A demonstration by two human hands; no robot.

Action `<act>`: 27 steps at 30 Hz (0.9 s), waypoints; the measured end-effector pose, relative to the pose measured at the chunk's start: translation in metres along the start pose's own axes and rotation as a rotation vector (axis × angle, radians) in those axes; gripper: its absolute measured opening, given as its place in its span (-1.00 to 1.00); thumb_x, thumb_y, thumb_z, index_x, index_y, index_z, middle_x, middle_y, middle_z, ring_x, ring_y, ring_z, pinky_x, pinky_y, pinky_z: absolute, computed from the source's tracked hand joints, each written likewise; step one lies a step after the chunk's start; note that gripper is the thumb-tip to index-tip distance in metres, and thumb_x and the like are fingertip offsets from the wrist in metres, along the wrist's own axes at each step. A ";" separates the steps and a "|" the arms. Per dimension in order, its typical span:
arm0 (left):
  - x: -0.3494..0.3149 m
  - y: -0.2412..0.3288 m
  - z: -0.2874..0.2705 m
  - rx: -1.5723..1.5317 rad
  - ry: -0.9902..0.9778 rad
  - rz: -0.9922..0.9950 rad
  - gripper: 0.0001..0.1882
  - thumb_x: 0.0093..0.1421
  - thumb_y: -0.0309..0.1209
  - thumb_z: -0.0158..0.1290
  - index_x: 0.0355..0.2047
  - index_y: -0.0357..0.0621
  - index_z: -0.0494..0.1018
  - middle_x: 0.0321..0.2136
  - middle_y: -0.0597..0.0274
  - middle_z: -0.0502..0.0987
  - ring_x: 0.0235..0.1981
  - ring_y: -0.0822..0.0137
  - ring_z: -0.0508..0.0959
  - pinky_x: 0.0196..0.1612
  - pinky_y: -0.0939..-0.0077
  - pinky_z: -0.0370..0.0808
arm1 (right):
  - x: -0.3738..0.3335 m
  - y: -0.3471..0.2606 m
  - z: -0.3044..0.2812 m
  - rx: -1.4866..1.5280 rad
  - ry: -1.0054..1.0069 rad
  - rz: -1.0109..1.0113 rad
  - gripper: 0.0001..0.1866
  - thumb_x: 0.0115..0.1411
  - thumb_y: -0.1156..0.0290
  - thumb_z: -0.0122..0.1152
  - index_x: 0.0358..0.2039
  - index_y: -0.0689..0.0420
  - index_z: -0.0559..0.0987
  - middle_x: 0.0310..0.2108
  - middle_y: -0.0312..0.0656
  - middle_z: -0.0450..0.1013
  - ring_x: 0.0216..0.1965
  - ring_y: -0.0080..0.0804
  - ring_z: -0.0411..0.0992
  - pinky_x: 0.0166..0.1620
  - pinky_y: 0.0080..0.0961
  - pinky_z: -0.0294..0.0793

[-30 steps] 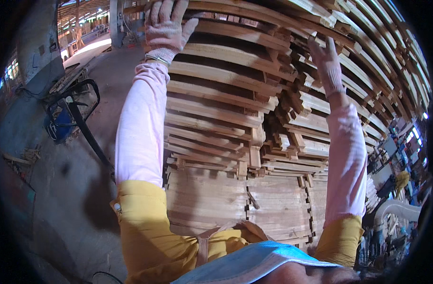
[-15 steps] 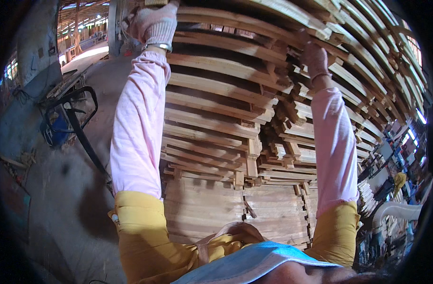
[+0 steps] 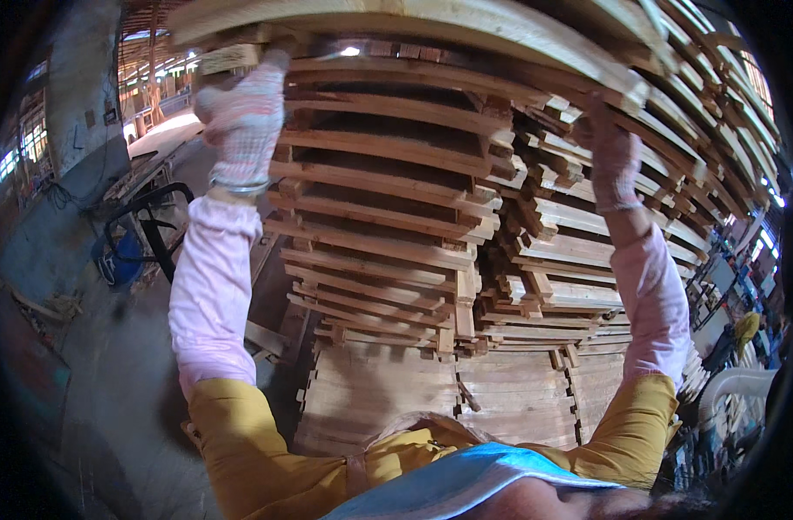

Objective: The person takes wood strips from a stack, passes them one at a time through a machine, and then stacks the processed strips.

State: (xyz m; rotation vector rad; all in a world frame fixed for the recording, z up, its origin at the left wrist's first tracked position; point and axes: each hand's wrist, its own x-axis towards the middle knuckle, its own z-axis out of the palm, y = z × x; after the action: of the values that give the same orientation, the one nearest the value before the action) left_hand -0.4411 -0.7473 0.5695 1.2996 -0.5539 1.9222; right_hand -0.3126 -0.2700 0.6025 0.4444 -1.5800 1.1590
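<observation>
A pale wooden frame (image 3: 405, 19) spans the top of the view, one long bar toward me and a block-like end showing at its left. My left hand (image 3: 245, 121), in a knitted work glove, is closed around that left end from below. At the other end, my right hand (image 3: 614, 156), also gloved, grips the frame's underside, its fingertips partly hidden by the wood. Below the raised frame stands a tall stack of similar wooden frames (image 3: 388, 143), layered with gaps between them. The frame's far side is out of view.
More stacked wood (image 3: 708, 113) rises close on the right. Flat boards (image 3: 370, 381) lie at the stack's foot. To the left are a black handle (image 3: 158, 227) of bent bar, a blue object (image 3: 123, 264) and a wall pillar (image 3: 84, 95). A pale curved chair back (image 3: 734, 381) stands lower right.
The frame has come up off the stack and nearer to me, filling more of the top. My left hand has moved down and left, my right hand down and right.
</observation>
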 end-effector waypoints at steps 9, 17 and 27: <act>0.002 0.044 0.001 3.099 1.355 0.417 -0.45 0.37 0.07 -0.03 0.15 -0.03 0.47 0.02 -0.06 0.56 0.02 0.05 0.58 0.03 0.05 0.54 | -0.001 0.041 0.036 0.019 -0.102 0.000 -0.50 0.23 -0.02 0.43 0.05 0.02 0.65 -0.15 -0.30 0.60 -0.15 -0.49 0.50 -0.11 -0.43 0.53; 0.014 0.069 -0.025 3.057 1.642 -0.214 -0.40 0.44 0.19 -0.19 0.26 0.15 0.46 0.11 -0.05 0.58 0.10 0.02 0.59 0.05 0.04 0.52 | -0.019 0.001 0.055 -0.328 0.011 0.054 -0.53 0.30 0.06 0.34 0.02 0.16 0.65 -0.08 -0.17 0.66 -0.11 -0.26 0.60 0.01 -0.29 0.52; -0.041 -0.100 0.038 1.755 0.421 0.591 -0.39 0.51 -0.07 -0.20 0.46 -0.03 0.11 0.45 -0.07 0.13 0.37 -0.24 0.25 0.28 -0.28 0.42 | -0.060 -0.027 -0.004 0.107 -0.017 -0.053 -0.73 0.25 0.44 0.34 -0.06 0.22 0.59 -0.09 -0.14 0.57 -0.06 -0.29 0.61 -0.10 -0.26 0.76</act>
State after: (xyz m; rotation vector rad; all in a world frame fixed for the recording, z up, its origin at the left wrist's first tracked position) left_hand -0.3322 -0.7237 0.5415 1.5267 1.4986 3.1224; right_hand -0.2686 -0.2950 0.5603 0.5643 -1.5170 1.2057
